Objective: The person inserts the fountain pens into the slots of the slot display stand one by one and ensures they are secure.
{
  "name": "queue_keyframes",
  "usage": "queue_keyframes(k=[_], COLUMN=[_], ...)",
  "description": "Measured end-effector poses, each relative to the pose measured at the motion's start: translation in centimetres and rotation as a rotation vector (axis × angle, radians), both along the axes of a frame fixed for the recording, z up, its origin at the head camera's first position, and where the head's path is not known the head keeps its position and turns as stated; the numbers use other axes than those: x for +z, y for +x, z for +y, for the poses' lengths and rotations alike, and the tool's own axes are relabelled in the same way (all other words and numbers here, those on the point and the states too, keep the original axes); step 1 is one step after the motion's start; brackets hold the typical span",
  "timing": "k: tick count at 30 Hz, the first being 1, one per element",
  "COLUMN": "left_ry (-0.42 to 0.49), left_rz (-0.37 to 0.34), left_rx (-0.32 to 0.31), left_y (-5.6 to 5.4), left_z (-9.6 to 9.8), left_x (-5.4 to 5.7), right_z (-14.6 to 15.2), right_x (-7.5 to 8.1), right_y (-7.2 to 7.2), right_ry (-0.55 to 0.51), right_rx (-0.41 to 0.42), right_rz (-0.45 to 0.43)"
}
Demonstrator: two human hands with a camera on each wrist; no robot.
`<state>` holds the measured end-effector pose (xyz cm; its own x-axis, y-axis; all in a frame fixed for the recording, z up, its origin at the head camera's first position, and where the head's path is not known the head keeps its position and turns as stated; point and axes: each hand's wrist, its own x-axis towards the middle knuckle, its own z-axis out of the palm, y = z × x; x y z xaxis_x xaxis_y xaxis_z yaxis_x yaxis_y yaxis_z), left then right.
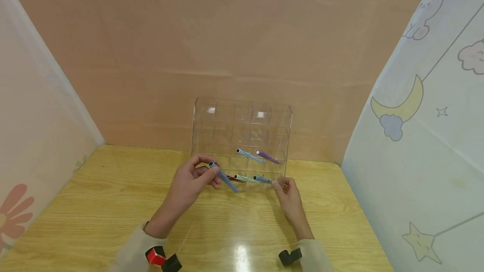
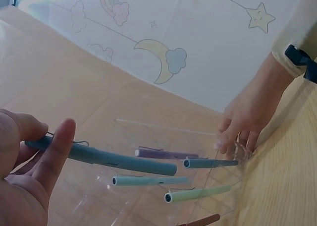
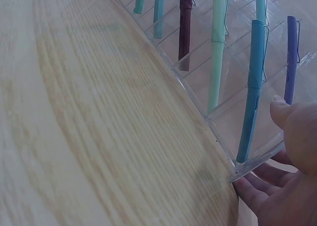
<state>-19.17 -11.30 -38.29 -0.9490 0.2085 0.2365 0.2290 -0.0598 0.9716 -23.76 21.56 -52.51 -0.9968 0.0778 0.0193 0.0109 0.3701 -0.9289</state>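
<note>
In the head view my left hand (image 1: 189, 181) pinches a blue pen (image 1: 228, 179) between thumb and fingers, in front of the clear acrylic rack (image 1: 290, 127). The pen slants, capped end up. My right hand (image 1: 291, 205) grips the rack's lower right corner, thumb in front and fingers behind. Beside that thumb, another blue pen (image 3: 251, 87) sits in the lowest row with a pale green pen (image 3: 217, 52) and a dark red pen (image 3: 184, 32). One row higher lean a light blue pen (image 1: 250, 155) and a purple pen (image 1: 268, 157). My left hand hides part of the rack's lower left.
The rack stands toward the back of a wooden table (image 1: 242, 217), close to a brown backdrop (image 1: 242, 45). A pale sheet (image 1: 30, 95) hangs at the left, and another printed sheet (image 1: 427, 146) at the right. The rack's upper rows hold no pens.
</note>
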Motion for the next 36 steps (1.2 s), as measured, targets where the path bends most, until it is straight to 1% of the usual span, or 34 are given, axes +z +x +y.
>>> queue_keyframes(k=[5, 11, 16, 20, 24, 27, 32, 36], left_ry=[0.01, 0.001, -0.053, -0.101, -0.136, -0.16, -0.191, -0.213], left_rz=[0.032, 0.037, 0.037, 0.032, 0.021, 0.019, 0.021, 0.006], left_rx=[0.053, 0.113, 0.183, 0.225, 0.246, 0.25, 0.239, 0.239], left_y=[-0.4, -0.9, -1.5, -2.1, -2.6, -3.0, -3.7, -4.1], left_z=[-0.6, -0.9, -1.1, -1.3, -1.6, -1.7, -2.0, -2.0], left_x=[0.6, 1.3, 1.5, 1.6, 1.7, 1.8, 1.7, 1.4], right_z=[0.0, 0.0, 0.0, -0.1, -0.2, -0.2, -0.2, -0.3], right_x=[0.0, 0.1, 0.2, 0.2, 0.2, 0.3, 0.5, 0.6], right_y=[0.0, 0.1, 0.1, 0.0, 0.0, 0.1, 0.1, 0.2], right_ry=[0.01, 0.016, 0.025, 0.028, 0.031, 0.027, 0.016, 0.016], right_rx=[-0.002, -0.012, -0.017, -0.02, -0.022, -0.02, -0.022, -0.027], right_rz=[-0.005, -0.008, -0.003, -0.005, -0.005, 0.0, -0.002, -0.016])
